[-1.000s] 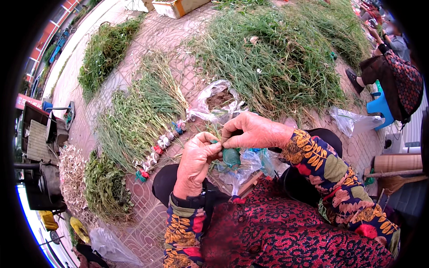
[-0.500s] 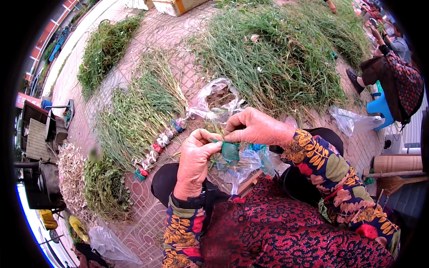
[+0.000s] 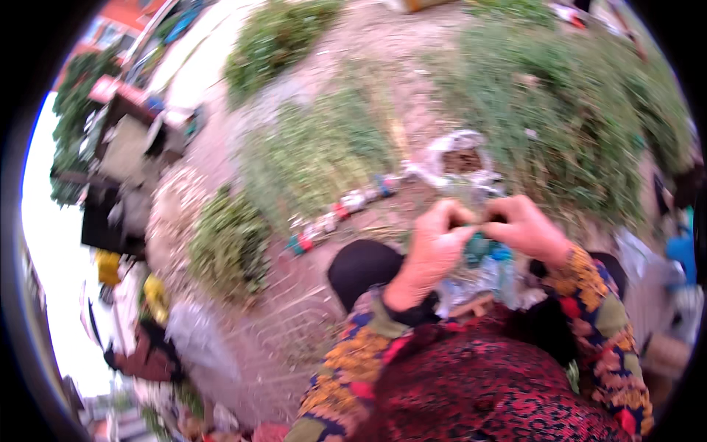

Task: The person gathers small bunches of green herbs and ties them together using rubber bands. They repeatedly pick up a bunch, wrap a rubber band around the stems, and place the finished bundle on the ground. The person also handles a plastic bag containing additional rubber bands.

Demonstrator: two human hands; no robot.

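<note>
Low over my lap, my left hand (image 3: pixel 433 250) and my right hand (image 3: pixel 526 230) face each other, fingertips pinched and nearly meeting. Between and just below them hangs a small round bundle wrapped in green plastic (image 3: pixel 476 254). Both hands grip at its top; the exact hold is blurred. Beneath it lie crumpled clear and blue plastic bags (image 3: pixel 505 274) around a piece of wood (image 3: pixel 471 305). Beyond my hands sits an open white plastic bag of brown soil (image 3: pixel 462 160). To its left, seedlings (image 3: pixel 320 144) lie in a row, their root ends wrapped in red, white, blue and green plastic (image 3: pixel 346 206).
A large heap of long green plants (image 3: pixel 560 110) spreads over the paving at right. Smaller piles (image 3: pixel 276 44) (image 3: pixel 228 247) lie at left, beside dry pale stalks (image 3: pixel 175 214) and a clear plastic sheet (image 3: pixel 199 335). A blue stool (image 3: pixel 681 254) stands far right.
My view has swung left, so the scene sits further right and is smeared by motion. Both hands still pinch at the top of the green-wrapped bundle.
</note>
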